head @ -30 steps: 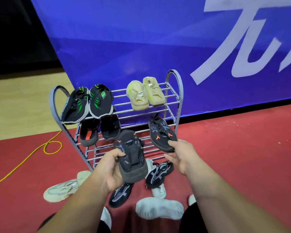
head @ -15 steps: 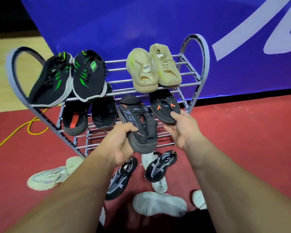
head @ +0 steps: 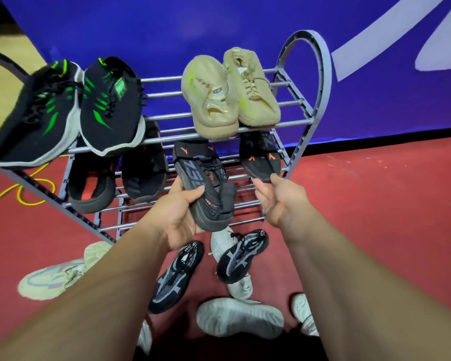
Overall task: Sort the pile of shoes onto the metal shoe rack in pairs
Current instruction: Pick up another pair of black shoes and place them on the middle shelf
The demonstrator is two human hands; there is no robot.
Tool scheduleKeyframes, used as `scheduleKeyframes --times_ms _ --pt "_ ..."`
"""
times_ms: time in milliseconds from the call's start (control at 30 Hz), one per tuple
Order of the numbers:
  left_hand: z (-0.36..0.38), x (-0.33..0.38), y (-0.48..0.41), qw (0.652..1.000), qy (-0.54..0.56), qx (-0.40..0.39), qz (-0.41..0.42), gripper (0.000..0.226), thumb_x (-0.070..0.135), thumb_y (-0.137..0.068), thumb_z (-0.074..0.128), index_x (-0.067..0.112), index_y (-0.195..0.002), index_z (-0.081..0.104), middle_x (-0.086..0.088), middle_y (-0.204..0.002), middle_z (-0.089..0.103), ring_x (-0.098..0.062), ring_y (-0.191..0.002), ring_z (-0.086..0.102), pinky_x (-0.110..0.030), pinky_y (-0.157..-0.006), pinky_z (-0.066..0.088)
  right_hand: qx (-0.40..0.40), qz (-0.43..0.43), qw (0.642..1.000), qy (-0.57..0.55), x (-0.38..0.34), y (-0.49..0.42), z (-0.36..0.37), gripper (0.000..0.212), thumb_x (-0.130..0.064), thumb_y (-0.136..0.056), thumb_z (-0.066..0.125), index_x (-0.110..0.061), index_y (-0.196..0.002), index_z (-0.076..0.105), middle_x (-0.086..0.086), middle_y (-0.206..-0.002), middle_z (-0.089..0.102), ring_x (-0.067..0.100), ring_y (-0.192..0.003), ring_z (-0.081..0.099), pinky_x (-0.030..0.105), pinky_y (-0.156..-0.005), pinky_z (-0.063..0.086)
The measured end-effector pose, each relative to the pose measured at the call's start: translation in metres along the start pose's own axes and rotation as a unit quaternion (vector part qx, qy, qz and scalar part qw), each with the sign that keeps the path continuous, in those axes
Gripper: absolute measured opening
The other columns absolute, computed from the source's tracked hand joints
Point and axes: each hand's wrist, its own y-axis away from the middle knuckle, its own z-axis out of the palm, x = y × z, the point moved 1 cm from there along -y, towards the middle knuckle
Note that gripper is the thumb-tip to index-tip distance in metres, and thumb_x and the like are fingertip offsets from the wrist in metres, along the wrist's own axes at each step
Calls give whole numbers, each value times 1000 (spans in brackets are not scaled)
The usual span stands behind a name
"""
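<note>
The grey metal shoe rack [head: 313, 82] stands before me with two tiers. On its top tier sit a black-and-green pair [head: 71, 108] at left and a tan pair [head: 229, 92] at right. The lower tier holds a black pair [head: 117, 178] at left. My left hand [head: 175, 217] grips a black shoe with orange marks [head: 203, 183] by its heel, toe pointing into the lower tier. My right hand [head: 279, 196] pinches the heel of the matching black-and-orange shoe [head: 261, 157], which rests on the lower tier at right.
On the red floor below my arms lie two black-and-grey shoes [head: 177, 277], several white shoes [head: 240, 317] and a pale mint shoe [head: 60, 274]. A yellow cable [head: 24, 191] loops at left. A blue banner wall [head: 219, 27] backs the rack.
Both hands have moved forward to the lower tier. The left-hand shoe went from hanging in front of the rack to lying toe-first over its bars; the right-hand shoe slid further under the tan pair.
</note>
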Motion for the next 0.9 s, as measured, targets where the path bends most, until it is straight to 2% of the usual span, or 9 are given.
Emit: scheduleKeyframes --times_ms 133,200,267,333,467,600,667,733,900 --pt "5 -1 -7 1000 13 19 17 40 11 -106 45 38 -134 55 -4 -117 76 -28 -94 76 -53 -71 59 -6 7 999 53 -4 2 -8 44 -22 -103 59 -12 -145 53 5 -126 70 21 -109 72 47 -110 48" --pt "8 -3 -11 999 14 31 25 40 10 -106 46 36 -134 56 -4 -117 76 -27 -92 77 -51 -69 59 -88 74 976 183 3 15 -13 54 -43 -100 60 -12 -144 53 9 -130 68 28 -105 73 49 -99 54" --pt "12 -5 -14 998 18 40 32 39 10 -106 45 34 -135 55 -5 -118 75 -28 -94 76 -51 -70 59 -225 158 916 291 12 31 -12 70 -65 -93 58 -13 -140 55 13 -126 70 34 -103 74 47 -87 60" --pt "14 -7 -17 998 24 43 37 38 10 -107 45 32 -136 55 -8 -119 74 -31 -101 75 -52 -72 59 -289 190 887 307 18 42 -8 72 -66 -89 62 -10 -133 62 19 -121 72 37 -101 74 44 -78 63" --pt "24 -2 -24 996 45 34 65 41 15 -106 50 32 -143 49 -10 -124 72 -34 -108 72 -54 -82 59 -253 75 929 258 16 46 1 41 -34 -93 74 -5 -121 66 17 -100 77 25 -82 77 35 -67 63" --pt "26 -2 -33 996 -9 79 42 76 39 -99 62 49 -157 13 -8 -128 70 -30 -106 73 -50 -99 54 -218 9 964 152 15 34 18 15 -19 -99 66 -12 -112 66 12 -99 77 26 -90 76 34 -76 62" --pt "23 -8 -34 992 -71 108 0 85 50 -95 64 50 -157 6 -17 -140 59 -31 -111 69 -48 -100 53 -191 17 969 157 20 28 22 20 -17 -101 63 -9 -119 65 15 -112 74 29 -101 75 38 -85 61" --pt "18 -13 -36 985 -97 144 -16 81 49 -95 63 45 -158 12 -22 -140 54 -30 -109 68 -44 -93 58 -158 43 969 184 27 25 21 29 -18 -102 59 -7 -129 62 14 -121 70 30 -104 73 41 -91 60" --pt "17 -12 -40 983 -113 147 3 68 37 -101 58 42 -158 20 -17 -126 62 -28 -103 70 -40 -88 60 -111 43 973 197 25 21 11 31 -24 -102 58 -11 -130 62 9 -121 71 28 -99 74 40 -83 61"
